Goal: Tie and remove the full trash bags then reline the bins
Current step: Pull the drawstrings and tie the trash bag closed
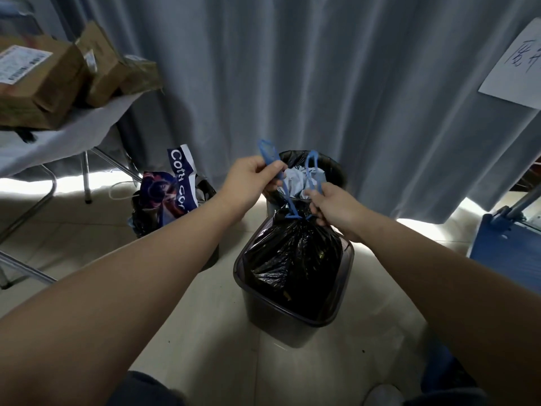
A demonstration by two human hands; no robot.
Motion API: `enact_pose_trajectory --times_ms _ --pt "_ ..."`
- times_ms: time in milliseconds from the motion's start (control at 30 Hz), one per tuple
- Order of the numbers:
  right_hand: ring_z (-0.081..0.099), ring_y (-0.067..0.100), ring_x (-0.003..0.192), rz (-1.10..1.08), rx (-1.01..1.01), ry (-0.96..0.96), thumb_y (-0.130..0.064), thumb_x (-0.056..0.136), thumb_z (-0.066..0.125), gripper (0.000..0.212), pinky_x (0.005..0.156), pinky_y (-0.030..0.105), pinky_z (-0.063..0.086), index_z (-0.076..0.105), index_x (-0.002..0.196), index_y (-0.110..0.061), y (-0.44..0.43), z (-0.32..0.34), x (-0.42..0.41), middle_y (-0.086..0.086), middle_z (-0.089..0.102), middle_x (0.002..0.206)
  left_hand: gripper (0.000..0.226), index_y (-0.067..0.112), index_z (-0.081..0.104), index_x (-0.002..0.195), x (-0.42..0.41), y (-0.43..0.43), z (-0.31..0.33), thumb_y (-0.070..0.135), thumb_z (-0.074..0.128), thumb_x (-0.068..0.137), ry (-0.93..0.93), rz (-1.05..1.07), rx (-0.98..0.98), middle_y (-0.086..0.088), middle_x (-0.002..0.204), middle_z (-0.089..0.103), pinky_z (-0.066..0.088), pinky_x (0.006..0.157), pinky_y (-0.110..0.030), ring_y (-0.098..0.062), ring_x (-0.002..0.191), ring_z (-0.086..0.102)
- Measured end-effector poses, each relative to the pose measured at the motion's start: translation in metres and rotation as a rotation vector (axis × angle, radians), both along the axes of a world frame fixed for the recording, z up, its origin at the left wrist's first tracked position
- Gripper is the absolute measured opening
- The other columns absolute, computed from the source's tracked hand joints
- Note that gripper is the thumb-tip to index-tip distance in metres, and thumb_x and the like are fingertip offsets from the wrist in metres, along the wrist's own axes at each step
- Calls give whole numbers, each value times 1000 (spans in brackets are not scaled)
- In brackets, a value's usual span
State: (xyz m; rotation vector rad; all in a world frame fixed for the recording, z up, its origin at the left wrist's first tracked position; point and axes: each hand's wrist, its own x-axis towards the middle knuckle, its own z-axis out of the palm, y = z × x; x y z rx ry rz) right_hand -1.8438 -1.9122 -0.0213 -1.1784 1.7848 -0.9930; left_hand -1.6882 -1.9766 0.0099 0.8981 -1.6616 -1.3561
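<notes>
A full black trash bag (295,253) sits in a dark square bin (295,326) on the floor in front of me. Its neck is cinched by blue drawstrings knotted at the top (294,215). My left hand (251,183) grips one blue drawstring loop (268,150), pulled up and to the left. My right hand (333,206) pinches the other blue loop (313,165) just right of the knot. Behind stands a second round bin (336,171) lined in black, with grey-white waste (295,180) inside.
A blue and white printed bag (172,186) leans on a black bag at the left. Cardboard boxes (44,80) lie on a white table (73,133) with metal legs. A grey curtain (292,68) hangs behind. A blue object (503,253) stands at the right.
</notes>
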Motion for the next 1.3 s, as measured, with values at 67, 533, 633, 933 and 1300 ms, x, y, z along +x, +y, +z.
enact_pose_trajectory --times_ms 67,533,633,933,1300 --pt "49 12 72 145 -22 33 -20 93 52 21 62 26 41 54 113 -12 -1 4 3 0 55 83 15 -4 64 99 -5 7 9 4 55 91 23 -84 -32 0 73 66 52 64 -13 1 59 63" --pt "36 10 50 -14 -36 -185 -32 101 37 42 50 22 34 63 74 -13 4 20 7 -2 44 56 17 6 59 80 -17 16 -28 19 65 87 -424 -102 252 -10 71 53 44 54 -20 -16 59 47" --pt "37 11 50 -27 -70 -134 -31 101 37 43 52 22 33 62 70 -14 6 24 6 -2 43 56 21 6 57 69 -20 16 -29 9 59 90 -382 -84 267 -7 64 53 45 46 -14 -13 54 48" --pt "43 4 61 -114 -248 82 -27 102 37 44 65 21 35 57 64 -18 6 27 5 -9 47 64 19 7 57 80 -11 2 -29 18 46 91 -415 90 173 -13 79 58 40 60 -28 -21 64 50" --pt "43 10 53 -56 -315 -60 -28 102 36 38 55 21 39 62 76 -20 2 32 10 -2 49 60 10 23 64 91 -9 13 -8 14 61 88 -292 -246 -36 -3 75 57 41 62 -20 -11 66 51"
